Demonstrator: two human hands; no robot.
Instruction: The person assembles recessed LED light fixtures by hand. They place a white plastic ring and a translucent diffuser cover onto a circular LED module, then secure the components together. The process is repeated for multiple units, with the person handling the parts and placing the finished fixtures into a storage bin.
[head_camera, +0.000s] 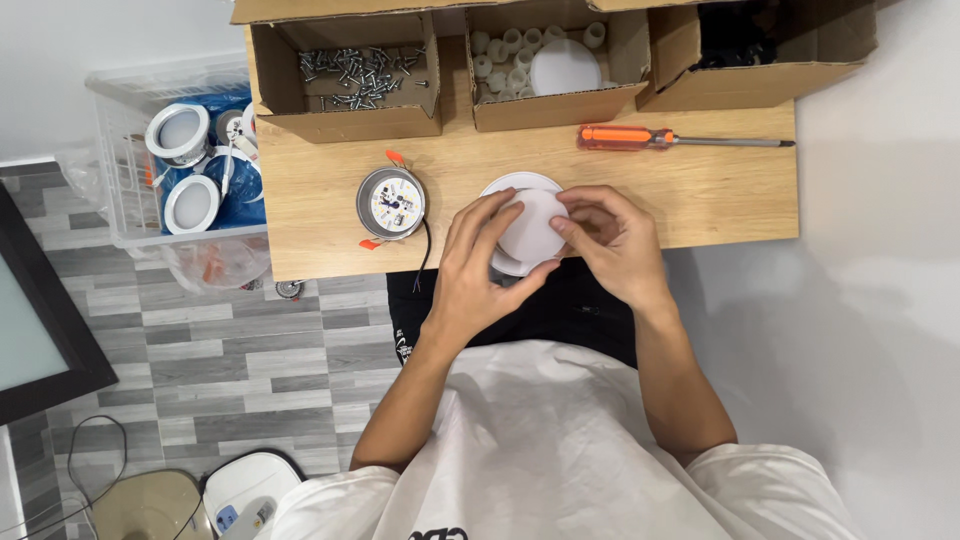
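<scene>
Both hands hold a round white lamp cover (532, 225) over the near edge of a small wooden table (700, 190). My left hand (478, 265) grips its left side with fingers spread on top. On the right side, my right hand (610, 245) pinches the disc's rim. A white ring (515, 182) shows under and behind the disc. Left of the hands lies a round metal lamp body (391, 203) with an LED board, orange clips and a black wire.
Three cardboard boxes stand along the table's far edge: screws (355, 72), white plastic parts with a disc (545, 60), dark parts (735, 40). An orange-handled screwdriver (640, 138) lies behind the hands. A clear plastic crate (130, 200) with finished lamps stands on the floor at left.
</scene>
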